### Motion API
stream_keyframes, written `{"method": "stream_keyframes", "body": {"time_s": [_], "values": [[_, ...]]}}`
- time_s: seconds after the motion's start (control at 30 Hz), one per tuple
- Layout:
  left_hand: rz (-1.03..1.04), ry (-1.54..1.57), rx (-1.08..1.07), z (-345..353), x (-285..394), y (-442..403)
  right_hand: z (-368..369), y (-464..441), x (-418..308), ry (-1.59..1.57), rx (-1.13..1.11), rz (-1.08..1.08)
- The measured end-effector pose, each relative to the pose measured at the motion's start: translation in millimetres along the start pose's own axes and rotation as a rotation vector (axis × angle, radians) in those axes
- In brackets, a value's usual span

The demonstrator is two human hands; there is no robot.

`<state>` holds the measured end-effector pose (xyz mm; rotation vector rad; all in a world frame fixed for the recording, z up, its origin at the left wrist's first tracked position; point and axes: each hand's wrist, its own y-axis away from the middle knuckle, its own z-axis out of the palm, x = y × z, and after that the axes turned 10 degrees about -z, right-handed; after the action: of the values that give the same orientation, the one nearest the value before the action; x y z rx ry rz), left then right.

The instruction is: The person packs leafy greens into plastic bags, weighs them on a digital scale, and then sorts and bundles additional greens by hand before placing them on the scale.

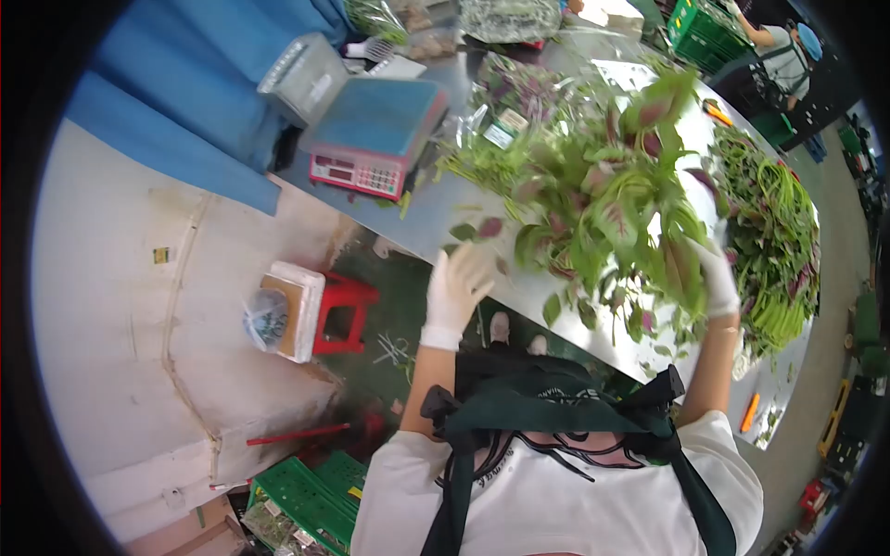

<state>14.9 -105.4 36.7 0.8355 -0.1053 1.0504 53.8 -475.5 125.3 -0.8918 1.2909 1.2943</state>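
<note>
Above the metal table (598, 347) hangs a leafy bunch of red-and-green amaranth (616, 208), slightly blurred. My right hand (716, 281), in a white glove, grips it from the right side; leaves partly cover the fingers. My left hand (461, 283), also gloved in white, is empty at the table's near edge, its fingers stretched out and apart from the bunch. Loose leaves lie on the metal below. Beyond the bunch are more amaranth greens in clear plastic with a white label (505, 129). A large amaranth pile (769, 241) lies right of my right hand.
A red-and-blue weighing scale (375, 120) stands at the table's left end beside a grey plastic bin (306, 82). An orange-handled tool (749, 413) lies near the right edge. Below left are a red stool (349, 315) and green crate (301, 500). A co-worker (786, 65) is at upper right.
</note>
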Motion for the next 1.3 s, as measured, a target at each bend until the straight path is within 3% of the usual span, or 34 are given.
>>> {"method": "stream_keyframes", "body": {"time_s": [0.03, 0.1, 0.13, 0.23, 0.37, 0.4, 0.53, 0.63, 0.73, 0.83, 0.9, 0.97, 1.03, 1.1, 1.2, 1.23, 1.27, 1.3], "values": [[-0.019, -0.056, 0.067, -12.3, 1.2, -1.9, -1.0, 7.5, -29.3, -0.127, -0.129, 0.103], [0.036, -0.107, 0.095, -37.3, 11.0, -7.6, 4.3, 0.1, -36.0, -0.141, -0.133, -0.017], [0.056, -0.133, 0.109, -48.6, 18.5, -13.4, 15.0, -4.8, -37.0, 0.077, -0.061, -0.010], [0.230, -0.471, 0.291, -71.4, 53.2, -44.0, 51.4, -23.6, -47.5, -0.001, -0.134, -0.051], [0.973, -1.281, 0.373, -81.1, 120.1, -93.7, 156.8, -53.2, -55.4, 0.194, -0.115, -0.097], [1.061, -1.403, 0.373, -74.1, 143.5, -96.5, 188.8, -63.0, -62.3, 0.192, -0.175, -0.100], [0.678, -1.279, 0.105, -84.5, 203.8, -104.9, 311.5, -129.4, -77.2, 0.125, -0.368, -0.160], [0.635, -1.122, -0.026, -113.7, 217.5, -105.0, 403.7, -174.4, -64.6, -0.193, -0.588, -0.030], [0.497, -1.003, -0.039, -140.6, 231.4, -97.9, 467.4, -221.0, -16.2, -0.264, -0.624, 0.057], [0.404, -0.788, 0.034, -177.4, 233.8, -86.6, 487.2, -266.2, 67.1, -0.163, -0.563, 0.249], [0.397, -0.823, 0.045, -205.2, 243.2, -70.1, 474.4, -288.4, 127.3, 0.125, -0.536, 0.261], [0.205, -0.827, -0.002, -214.3, 266.9, -30.6, 468.6, -289.5, 149.0, 0.312, -0.447, 0.268], [-0.091, -0.523, -0.129, -229.4, 282.9, 10.3, 464.8, -291.2, 152.3, 0.377, -0.471, 0.131], [-0.101, -0.478, -0.296, -240.7, 291.7, 50.9, 466.8, -289.3, 146.3, 0.582, -0.422, 0.036], [-0.096, -0.505, -0.439, -231.9, 288.6, 83.7, 457.4, -287.7, 152.1, 1.425, -0.380, -0.785], [-0.092, -0.526, -0.465, -225.2, 284.6, 91.0, 469.8, -261.3, 128.2, 1.482, -0.453, -0.852], [-0.036, -0.360, -0.515, -214.4, 278.1, 94.4, 492.4, -221.0, 90.3, 1.538, -0.519, -0.921], [-0.008, -0.273, -0.558, -208.1, 271.2, 93.2, 515.4, -183.9, 67.1, 1.305, -0.677, -0.793]]}}
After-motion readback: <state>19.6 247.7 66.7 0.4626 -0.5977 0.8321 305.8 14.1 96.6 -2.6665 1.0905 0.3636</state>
